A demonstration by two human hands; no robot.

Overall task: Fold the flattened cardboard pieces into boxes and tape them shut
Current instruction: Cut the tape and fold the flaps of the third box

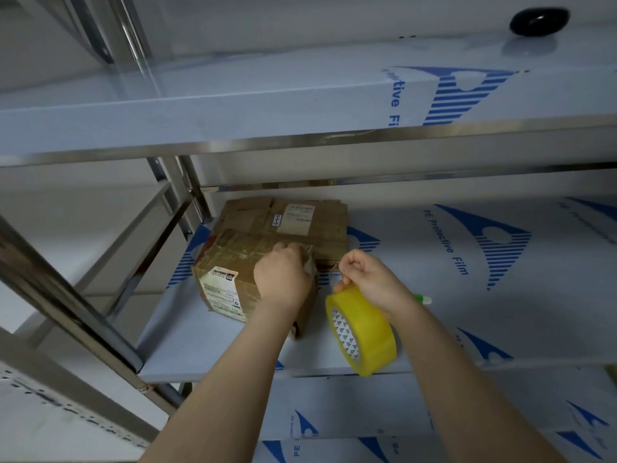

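**Taping a box on the middle shelf**

Nearest to us, our two bare forearms reach up and away from the bottom of the view. Our right hand [374, 282] is curled closed, pinching something small at its fingertips; we cannot tell whether that is the tape's free end. The yellow roll [362, 332] hangs just below this hand, tilted, touching the thumb side, its printed core facing left. A small green-and-white object [422, 299] pokes out just right of the wrist, too hidden to name.

Left of the roll, our left hand [283, 279] lies palm down on the box [230, 272], fingers bent over its top right edge. The box sits near the left end of the shelf [500, 295], which is covered in white film with blue print. A white label shows on the box's near face.

Behind the box, touching it, lies a flat stack of cardboard [283, 218] with its own label on top.

Farther up, on the shelf above, a black rounded object [539, 21] rests at far right.
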